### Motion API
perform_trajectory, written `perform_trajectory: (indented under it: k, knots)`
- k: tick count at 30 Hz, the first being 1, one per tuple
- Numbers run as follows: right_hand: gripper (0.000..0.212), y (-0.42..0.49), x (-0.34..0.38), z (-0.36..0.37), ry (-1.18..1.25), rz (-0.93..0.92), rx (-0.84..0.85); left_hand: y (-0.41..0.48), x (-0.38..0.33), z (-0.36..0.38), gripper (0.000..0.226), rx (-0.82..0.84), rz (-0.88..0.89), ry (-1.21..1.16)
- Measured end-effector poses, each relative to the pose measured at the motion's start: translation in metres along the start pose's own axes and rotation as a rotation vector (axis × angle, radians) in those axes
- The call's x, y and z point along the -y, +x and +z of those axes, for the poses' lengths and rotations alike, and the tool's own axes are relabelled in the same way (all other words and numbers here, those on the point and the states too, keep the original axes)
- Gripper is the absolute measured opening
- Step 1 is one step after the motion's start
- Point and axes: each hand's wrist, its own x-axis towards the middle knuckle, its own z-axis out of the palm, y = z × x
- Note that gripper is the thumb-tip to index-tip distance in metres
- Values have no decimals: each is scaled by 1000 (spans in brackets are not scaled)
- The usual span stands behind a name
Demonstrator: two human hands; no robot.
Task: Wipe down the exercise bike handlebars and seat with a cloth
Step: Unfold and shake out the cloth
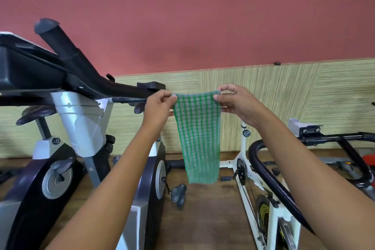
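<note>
A black and silver exercise bike point(67, 119) fills the left side, its black handlebars point(85, 75) reaching right toward the green checked cloth point(197, 138). The cloth hangs in the air just right of the handlebar tip, pinched at its top corners by the left hand point(160, 105) and right hand point(235, 101).

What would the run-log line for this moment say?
phase: pre-wipe | left hand: pinches cloth | right hand: pinches cloth | cloth: hanging, off handlebars
</note>
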Motion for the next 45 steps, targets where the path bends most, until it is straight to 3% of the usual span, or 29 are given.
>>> perform_trajectory:
  k: [3,6,10,12,16,18,20,21,22,24,28,31,35,38,41,43,45]
  knots:
    - [11,5,4,0,37,-42,-54,5,-7,4,8,3,-1,-55]
    - [33,11,-2,-6,172,-47,-59,10,-14,8,9,36,17,-108]
    - [56,2,-67,12,219,211,134,19,-24,19,16,100,43,-153]
    - [49,-6,-97,29,304,292,103,18,-23,22,15,111,73,-93]
    - [39,-5,-93,37,449,229,37,37,-17,13,12,-15,52,-80]
    - [38,0,-85,36,471,236,18,37,-5,9,35,54,-99,-170]
    - [29,2,-89,38,449,313,-11,12,37,8,66,310,-377,-301]
    - [24,1,-96,37,417,360,-15,-11,65,10,72,409,-528,-338]
    - [21,-2,-109,37,393,422,-26,-34,92,12,68,487,-648,-325]
    - [16,-11,-139,36,375,577,-56,-64,128,16,46,475,-757,-268]
    - [31,-27,-178,33,420,845,-79,-81,159,20,29,356,-733,-294]
    - [33,-22,-165,19,457,802,13,-79,166,24,11,331,-720,-316]
    - [53,-34,-169,26,219,799,303,-69,161,28,15,189,-714,-253]
    - [48,-43,-187,36,191,865,188,-64,165,23,18,116,-715,-58]
    - [24,-35,-172,35,181,803,73,-55,159,13,18,181,-726,139]
    - [20,-27,-155,34,185,741,23,-44,149,8,16,204,-783,134]
    - [29,-20,-141,34,202,685,-23,-31,140,5,14,191,-824,43]
